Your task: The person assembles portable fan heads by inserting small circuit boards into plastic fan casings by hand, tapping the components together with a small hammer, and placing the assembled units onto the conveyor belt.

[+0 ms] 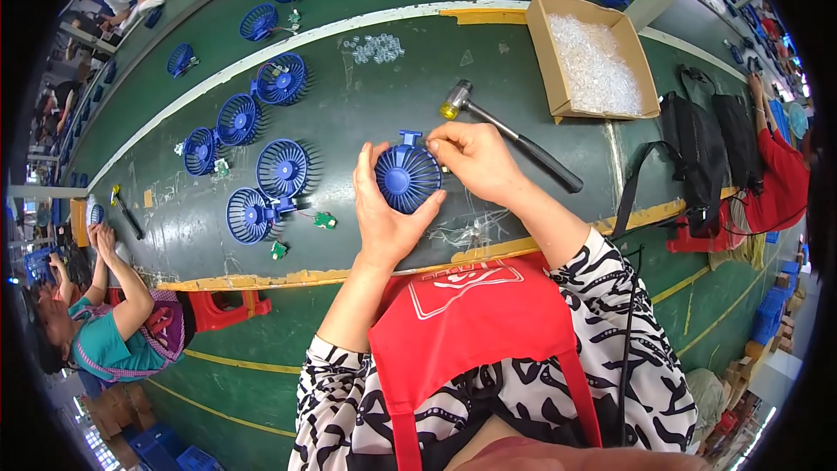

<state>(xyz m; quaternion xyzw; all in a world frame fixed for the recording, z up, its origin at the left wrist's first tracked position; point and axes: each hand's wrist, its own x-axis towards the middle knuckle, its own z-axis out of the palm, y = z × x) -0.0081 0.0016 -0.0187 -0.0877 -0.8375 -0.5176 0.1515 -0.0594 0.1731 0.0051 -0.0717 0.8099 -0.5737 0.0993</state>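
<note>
A round blue plastic fan housing [398,178] with a slatted cage lies in my left hand [384,215], thumb and fingers wrapped around its sides. Its short blue neck points away from me. At the neck's right side, my right hand [474,157] has thumb and forefinger pinched together; whatever lies between them is too small or hidden to tell. Beyond the right hand, a hammer [514,133] with a black handle and a yellow-and-metal head rests on the green worktable [384,87].
Several blue fan housings [282,167] lie on the left, some with small green circuit boards [325,220]. Small clear plastic pieces [375,48] are scattered at the back, more fill a cardboard box [593,61]. Black bags [697,139] sit right. A co-worker [118,323] sits left.
</note>
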